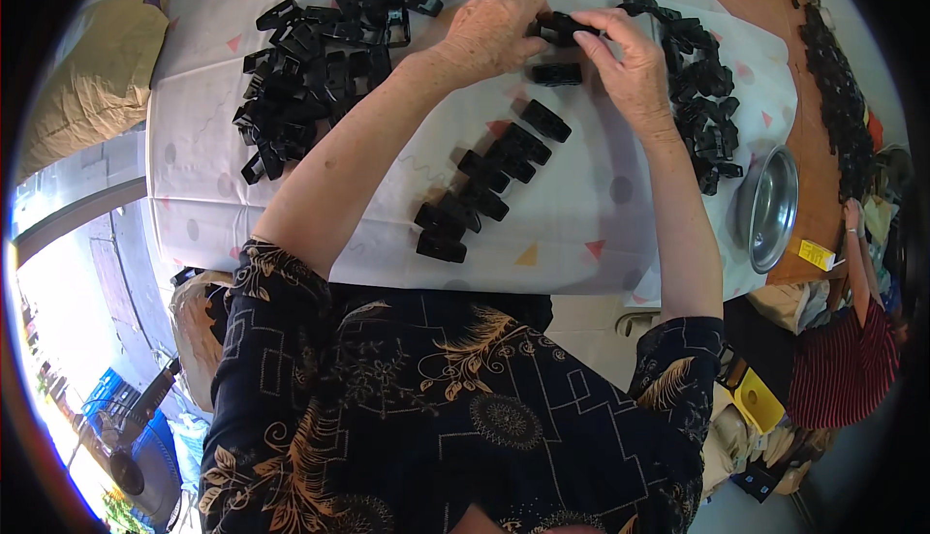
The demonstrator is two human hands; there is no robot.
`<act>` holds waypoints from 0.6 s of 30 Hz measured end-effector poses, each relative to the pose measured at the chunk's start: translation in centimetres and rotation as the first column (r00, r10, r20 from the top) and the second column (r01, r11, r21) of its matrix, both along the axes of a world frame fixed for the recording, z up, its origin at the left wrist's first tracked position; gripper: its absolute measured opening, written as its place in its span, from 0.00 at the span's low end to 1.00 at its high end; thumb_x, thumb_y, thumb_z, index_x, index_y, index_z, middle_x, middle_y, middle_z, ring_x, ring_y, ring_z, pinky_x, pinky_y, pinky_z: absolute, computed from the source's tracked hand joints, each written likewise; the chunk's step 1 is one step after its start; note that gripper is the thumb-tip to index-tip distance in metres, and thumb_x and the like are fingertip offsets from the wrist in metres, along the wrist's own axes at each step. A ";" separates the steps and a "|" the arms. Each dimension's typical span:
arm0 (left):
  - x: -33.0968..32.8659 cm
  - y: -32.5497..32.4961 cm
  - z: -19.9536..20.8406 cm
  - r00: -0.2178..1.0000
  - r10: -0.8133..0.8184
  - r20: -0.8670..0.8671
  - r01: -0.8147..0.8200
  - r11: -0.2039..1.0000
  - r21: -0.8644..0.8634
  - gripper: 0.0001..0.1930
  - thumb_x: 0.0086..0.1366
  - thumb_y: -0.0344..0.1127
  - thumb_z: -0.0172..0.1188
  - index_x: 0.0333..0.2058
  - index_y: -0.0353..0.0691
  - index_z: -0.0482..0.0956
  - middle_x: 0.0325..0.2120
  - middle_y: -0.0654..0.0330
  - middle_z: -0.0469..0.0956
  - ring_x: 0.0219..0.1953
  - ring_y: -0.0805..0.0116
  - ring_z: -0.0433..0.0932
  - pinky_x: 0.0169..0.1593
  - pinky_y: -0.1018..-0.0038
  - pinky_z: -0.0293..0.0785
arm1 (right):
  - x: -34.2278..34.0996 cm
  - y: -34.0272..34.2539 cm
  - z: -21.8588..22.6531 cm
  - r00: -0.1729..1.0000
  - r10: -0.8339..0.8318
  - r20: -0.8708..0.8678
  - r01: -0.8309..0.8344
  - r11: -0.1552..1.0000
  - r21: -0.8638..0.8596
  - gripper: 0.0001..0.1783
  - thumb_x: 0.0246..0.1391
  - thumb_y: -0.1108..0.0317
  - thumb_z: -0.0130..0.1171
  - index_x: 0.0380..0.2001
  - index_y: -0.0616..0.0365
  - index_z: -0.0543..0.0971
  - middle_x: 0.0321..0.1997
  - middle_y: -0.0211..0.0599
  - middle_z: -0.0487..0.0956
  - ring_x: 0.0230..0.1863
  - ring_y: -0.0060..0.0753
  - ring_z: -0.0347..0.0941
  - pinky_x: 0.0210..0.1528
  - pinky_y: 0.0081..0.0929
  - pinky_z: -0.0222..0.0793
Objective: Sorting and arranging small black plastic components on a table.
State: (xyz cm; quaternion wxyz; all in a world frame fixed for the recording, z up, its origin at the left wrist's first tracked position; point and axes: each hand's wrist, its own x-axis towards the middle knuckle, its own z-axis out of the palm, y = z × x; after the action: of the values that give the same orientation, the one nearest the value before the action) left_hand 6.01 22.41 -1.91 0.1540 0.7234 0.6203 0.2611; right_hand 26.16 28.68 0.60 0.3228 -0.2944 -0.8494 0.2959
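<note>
Over the far middle of the table, my right hand point(630, 64) pinches a small black plastic part point(562, 27) between thumb and fingers. My left hand point(492, 32) grips its other end, the fingers bent. Just below them lies another black part point(556, 74) on the cloth. Nearer to me, several more black parts point(487, 174) form a slanting double row. Left of my left forearm spreads a big loose pile of open black frames point(310, 79). A smaller heap of black pieces point(699, 89) sits to the right of my right hand.
A pale patterned cloth point(358, 244) covers the table. At its right edge a metal bowl point(770, 210) stands tilted, with a small yellow box point(817, 254) beside it. Another person point(843, 369) in a striped top reaches toward a long dark heap point(841, 98) at far right.
</note>
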 end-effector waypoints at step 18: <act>-0.2 0.4 0.2 0.998 -0.058 0.033 0.057 0.998 0.031 0.19 0.55 0.41 0.64 0.42 0.37 0.75 0.38 0.47 0.74 0.41 0.43 0.77 0.46 0.57 0.75 | -0.3 -0.1 -1.4 0.987 0.097 0.124 -0.131 0.944 0.304 0.14 0.51 0.80 0.64 0.42 0.59 0.83 0.43 0.34 0.81 0.45 0.40 0.76 0.57 0.35 0.69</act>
State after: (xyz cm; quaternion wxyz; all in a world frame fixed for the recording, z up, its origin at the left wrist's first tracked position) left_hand 5.83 22.79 -1.72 0.1610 0.7385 0.5926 0.2782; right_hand 25.87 28.54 -0.84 0.3012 -0.2057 -0.9172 0.1602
